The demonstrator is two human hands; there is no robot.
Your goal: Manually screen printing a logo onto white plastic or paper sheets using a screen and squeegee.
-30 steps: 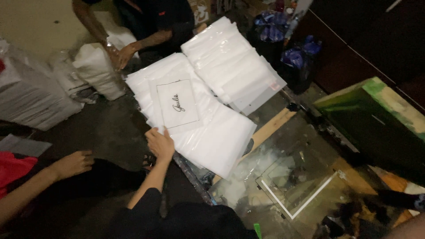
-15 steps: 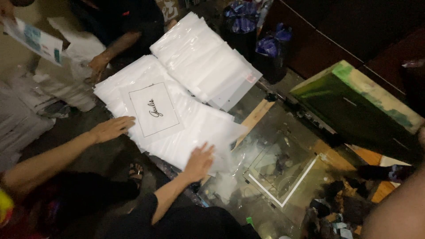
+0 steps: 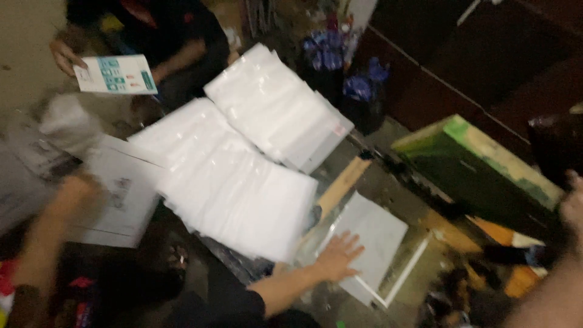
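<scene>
The right hand (image 3: 339,255) lies flat, fingers spread, on a white bag (image 3: 371,243) lying on the glass plate (image 3: 419,267); the left hand (image 3: 76,194) is too blurred to tell, though it seems to hover near a printed sheet (image 3: 115,200). Pressing unevenly could skew the bag against the plate's white corner marks. The green-framed screen (image 3: 480,164) stands open, and nothing can be seen inside the bags of the white stack (image 3: 231,182).

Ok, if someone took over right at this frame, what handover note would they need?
Right hand: open, flat on a white bag lying on the work plate.
Left hand: blurred, over a printed sheet; grip unclear.
White bag stack lies between them; green screen frame tilted up at right.
Done: one bag laid on plate. Left: the stack.
</scene>
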